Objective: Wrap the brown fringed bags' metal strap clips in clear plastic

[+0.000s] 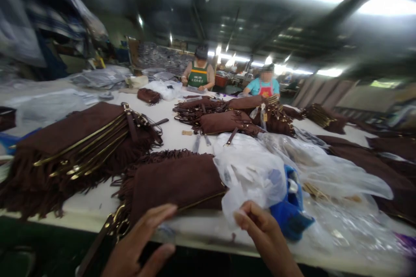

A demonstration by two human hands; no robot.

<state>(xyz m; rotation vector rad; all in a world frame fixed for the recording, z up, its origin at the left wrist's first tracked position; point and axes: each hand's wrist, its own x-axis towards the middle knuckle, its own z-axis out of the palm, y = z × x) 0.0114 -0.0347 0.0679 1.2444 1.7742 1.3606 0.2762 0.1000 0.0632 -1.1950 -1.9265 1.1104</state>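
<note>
In the head view a brown fringed bag [175, 181] lies flat at the table's near edge, its gold zipper facing me. My left hand [139, 242] is open just in front of that bag, thumb and fingers apart, near its strap and gold rings. With thumb and fingers pinched together, my right hand [256, 225] grips the lower corner of some thin white tissue paper [250, 169]. The white heap reaches over the bag's right end. Against its right side sits a blue container [290, 212], partly covered.
A stack of brown fringed bags [78, 134] stands on the left. More bags [227, 121] are piled mid-table. Clear plastic bags [344, 212] spread over the right side. Across the table are two people, one in a green apron [199, 77], one in a pink apron [265, 89].
</note>
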